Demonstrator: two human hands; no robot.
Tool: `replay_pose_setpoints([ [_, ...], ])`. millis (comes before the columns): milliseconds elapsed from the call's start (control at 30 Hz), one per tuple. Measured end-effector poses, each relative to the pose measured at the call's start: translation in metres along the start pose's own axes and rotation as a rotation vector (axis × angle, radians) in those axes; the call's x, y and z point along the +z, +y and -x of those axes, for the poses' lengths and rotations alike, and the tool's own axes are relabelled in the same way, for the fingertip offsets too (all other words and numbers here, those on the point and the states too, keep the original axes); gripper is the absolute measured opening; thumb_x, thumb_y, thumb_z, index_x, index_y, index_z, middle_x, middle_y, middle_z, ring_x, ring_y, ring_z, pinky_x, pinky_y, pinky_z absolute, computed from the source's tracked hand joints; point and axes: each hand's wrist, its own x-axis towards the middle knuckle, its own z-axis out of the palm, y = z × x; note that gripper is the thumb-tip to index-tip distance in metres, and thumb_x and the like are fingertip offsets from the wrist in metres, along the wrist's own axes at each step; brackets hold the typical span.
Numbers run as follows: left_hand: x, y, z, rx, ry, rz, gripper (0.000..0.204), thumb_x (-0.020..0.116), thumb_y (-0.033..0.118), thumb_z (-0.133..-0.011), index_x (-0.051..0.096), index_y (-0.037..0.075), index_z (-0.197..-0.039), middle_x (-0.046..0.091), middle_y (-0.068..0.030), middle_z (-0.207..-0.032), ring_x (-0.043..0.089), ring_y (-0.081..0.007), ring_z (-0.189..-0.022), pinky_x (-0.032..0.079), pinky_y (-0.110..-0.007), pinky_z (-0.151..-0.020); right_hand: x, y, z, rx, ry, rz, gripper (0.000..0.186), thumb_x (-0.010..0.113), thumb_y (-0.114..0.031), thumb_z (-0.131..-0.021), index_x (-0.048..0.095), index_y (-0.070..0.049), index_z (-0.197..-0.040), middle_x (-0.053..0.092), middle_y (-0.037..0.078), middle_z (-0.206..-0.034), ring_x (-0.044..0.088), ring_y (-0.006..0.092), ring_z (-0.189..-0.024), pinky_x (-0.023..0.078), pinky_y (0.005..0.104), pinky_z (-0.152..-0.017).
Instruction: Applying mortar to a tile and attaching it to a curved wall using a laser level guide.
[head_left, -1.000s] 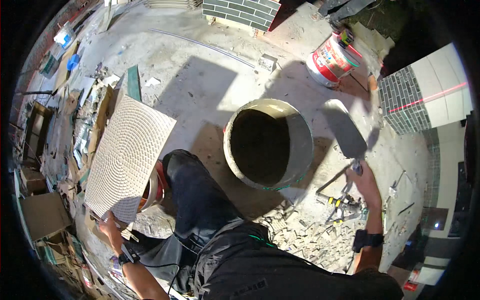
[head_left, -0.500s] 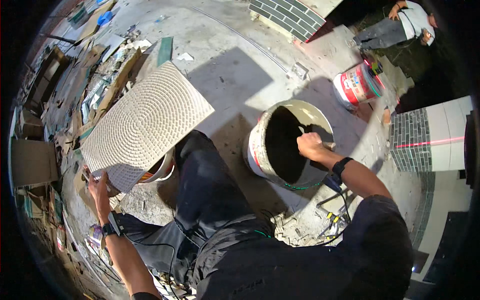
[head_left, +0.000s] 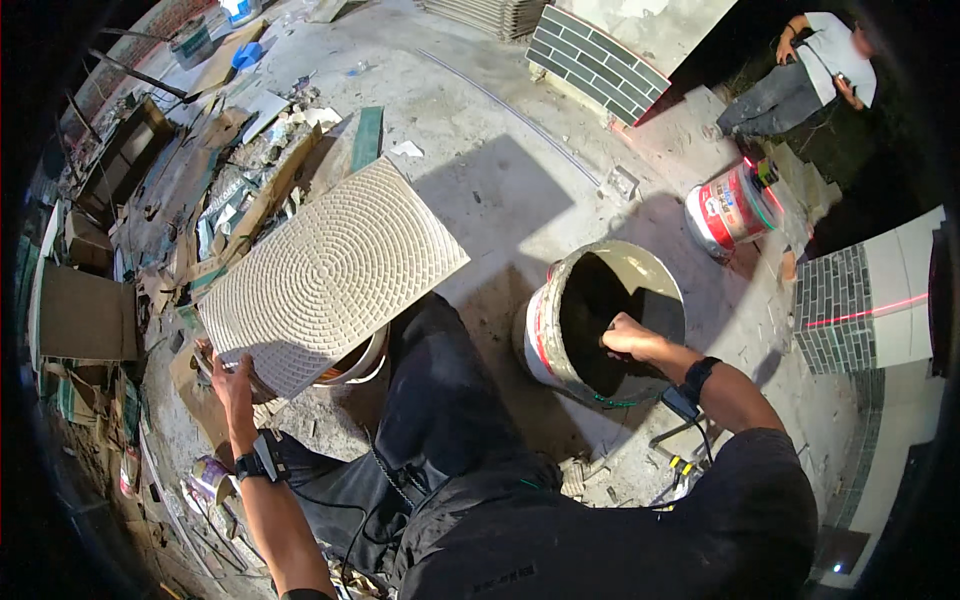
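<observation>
My left hand [head_left: 233, 388] grips the lower left edge of a beige rectangular tile [head_left: 325, 275], whose ringed, ridged face is turned up. That tile is tilted over a second bucket [head_left: 368, 368], which it mostly covers, beside my leg. On my right stands a large white bucket [head_left: 545, 335] with a dark hollow and a grey-smeared inner wall. Inside its mouth my right hand [head_left: 630, 338] is closed in a fist. Whatever that fist holds is lost in the shadow.
Broken boards and rubble [head_left: 240, 200] heap up on the left. A red and white bucket [head_left: 728, 210] stands at the far right, near a seated person [head_left: 810, 75]. Grey brick-patterned tiling [head_left: 600, 65] covers a low block ahead. Clamps or tools [head_left: 685, 465] lie by my right elbow.
The view has shifted, so most things sit lower and further right. My right hand has gone deeper into the bucket, and the light handle-like piece beside it no longer shows. My left hand keeps its grip.
</observation>
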Motion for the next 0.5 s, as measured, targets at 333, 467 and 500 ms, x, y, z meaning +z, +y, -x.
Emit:
replay_pose_setpoints([
  [333,0.000,-0.008,-0.003,0.117,-0.031,0.023,0.059,0.073,0.006,-0.089,0.051,-0.002,-0.144,0.066,-0.0169,-0.129,0.064,-0.0276,-0.112,0.050,-0.040,-0.094,-0.063,0.023,0.105,0.020,-0.059,-0.589,0.028,0.074,-0.027,-0.091,0.066,-0.003,-0.078,0.062,0.005,-0.066,0.053,0.0127,-0.051,0.040,0.0309,-0.045],
  [467,0.005,-0.021,-0.015,0.056,0.036,-0.091,0.062,0.077,0.012,-0.087,0.053,-0.001,-0.142,0.064,-0.0173,-0.131,0.063,-0.0297,-0.112,0.049,-0.042,-0.094,-0.061,0.053,0.130,-0.062,-0.031,-0.719,0.024,0.070,-0.023,-0.095,0.068,-0.003,-0.082,0.063,0.003,-0.067,0.055,0.0100,-0.052,0.043,0.0279,-0.046],
  [500,0.006,-0.023,-0.016,0.080,0.023,-0.037,0.063,0.078,0.013,-0.086,0.054,-0.001,-0.142,0.064,-0.0175,-0.132,0.063,-0.0302,-0.113,0.049,-0.043,-0.095,-0.062,0.056,0.136,-0.071,-0.019,-0.728,0.024,0.070,-0.023,-0.095,0.068,-0.003,-0.082,0.063,0.003,-0.067,0.055,0.0100,-0.052,0.043,0.0279,-0.046],
])
